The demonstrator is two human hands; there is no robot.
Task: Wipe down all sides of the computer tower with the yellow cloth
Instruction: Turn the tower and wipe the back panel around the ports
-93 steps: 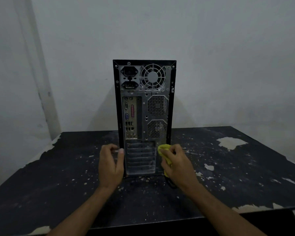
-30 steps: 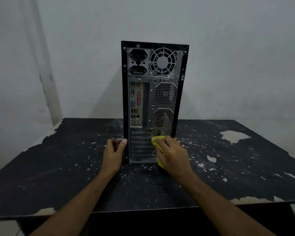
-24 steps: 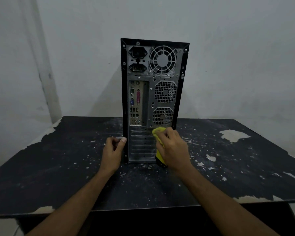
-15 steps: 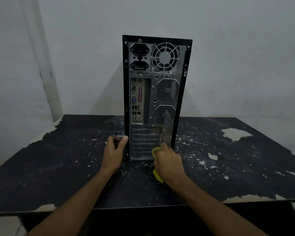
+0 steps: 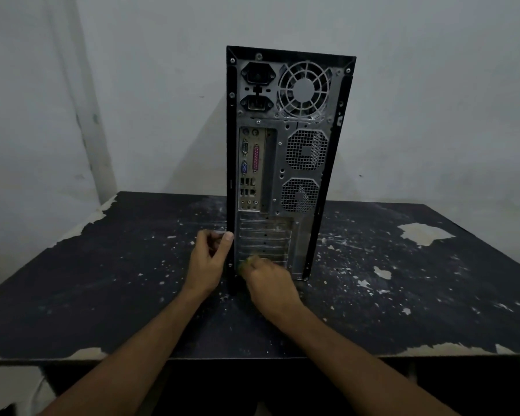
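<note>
Computer tower stands upright on the black table, rear panel facing the person, long axis vertical. Yellow cloth is bunched under the curled fingers of the right hand, pressed to the lowest slot covers, directly ahead of the fingertips. Left hand is curled round the tower's left rear edge, thumb on the rim. Most of the panel lies above the cloth. Open tabletop is seen either side for turning the case.
</note>
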